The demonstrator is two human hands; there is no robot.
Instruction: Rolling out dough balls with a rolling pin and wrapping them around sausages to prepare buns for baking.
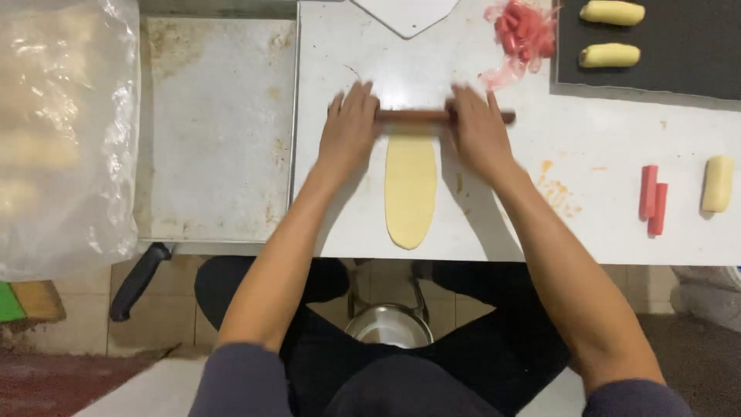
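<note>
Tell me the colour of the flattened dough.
Pale yellow dough, seen in the head view.
</note>
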